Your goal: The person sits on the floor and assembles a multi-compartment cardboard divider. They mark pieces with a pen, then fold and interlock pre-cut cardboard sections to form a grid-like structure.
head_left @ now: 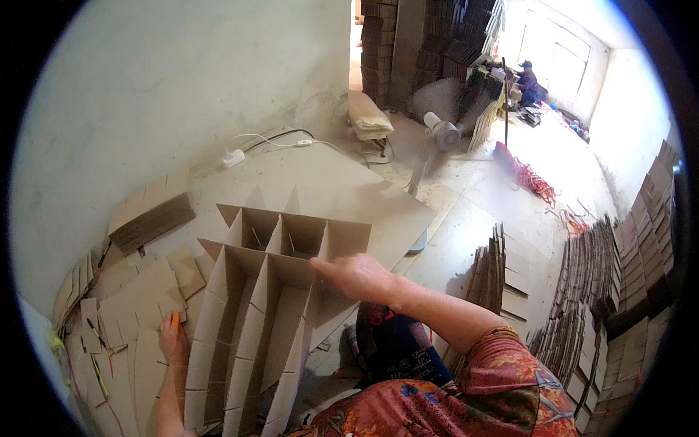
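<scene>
A cardboard divider (290, 256), made of slotted strips crossed into open cells, stands in front of me on a pale work board. My right hand (351, 275) is closed on its upper edge at the right, thumb and forefinger pinching a crossing strip. Left of the divider, my left hand (173, 339) reaches down among loose cardboard strips (142, 302). Its fingers are pressed together at the edge of one strip, with something orange at a fingertip. The divider's lower part and the underside of my left hand are hidden.
A stack of cut cardboard (151, 211) lies by the wall; a power strip (233, 158) sits behind the board. A white fan (441, 132) stands beyond it. Slotted cardboard stacks (582, 269) line the right side. Red strapping (535, 182) litters the floor; another person (528, 84) works far off.
</scene>
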### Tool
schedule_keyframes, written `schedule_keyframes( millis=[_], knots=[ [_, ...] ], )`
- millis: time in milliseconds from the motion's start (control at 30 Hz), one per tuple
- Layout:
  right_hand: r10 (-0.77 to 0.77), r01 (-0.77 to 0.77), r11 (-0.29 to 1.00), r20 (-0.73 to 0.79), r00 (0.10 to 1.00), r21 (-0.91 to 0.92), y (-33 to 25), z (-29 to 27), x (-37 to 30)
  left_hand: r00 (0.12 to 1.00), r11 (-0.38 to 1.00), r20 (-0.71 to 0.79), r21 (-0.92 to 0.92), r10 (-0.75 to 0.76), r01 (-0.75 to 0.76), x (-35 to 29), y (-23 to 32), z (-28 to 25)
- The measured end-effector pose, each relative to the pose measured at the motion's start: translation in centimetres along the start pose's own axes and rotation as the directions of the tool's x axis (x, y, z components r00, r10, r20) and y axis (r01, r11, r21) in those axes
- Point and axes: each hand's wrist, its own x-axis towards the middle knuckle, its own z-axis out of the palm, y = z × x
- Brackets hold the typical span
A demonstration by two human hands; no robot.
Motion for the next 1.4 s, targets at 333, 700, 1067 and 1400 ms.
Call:
schedule_keyframes(
  millis=[333,700,1067,1400],
  knots=[
    [-0.003,0.004,1.0,-0.032,0.999,0.02,0.2,0.3,0.0,1.0,1.0,-0.011,-0.024,-0.017,0.016,0.1,0.1,0.0],
    [0.016,-0.016,1.0,-0.001,1.0,-0.015,0.0,0.3,0.0,0.996,0.997,-0.063,-0.025,0.07,-0.071,-0.1,-0.2,-0.2],
    [0.058,-0.059,0.988,-0.008,0.998,-0.141,-0.4,-0.5,0.8,0.999,0.988,-0.027,-0.154,-0.022,0.017,0.1,-2.2,0.7],
    [0.165,0.169,0.62,-0.338,0.927,0.766,-7.2,-2.0,0.5,0.958,0.849,-0.245,-0.529,-0.147,-0.005,2.8,4.3,-12.3]
  ],
)
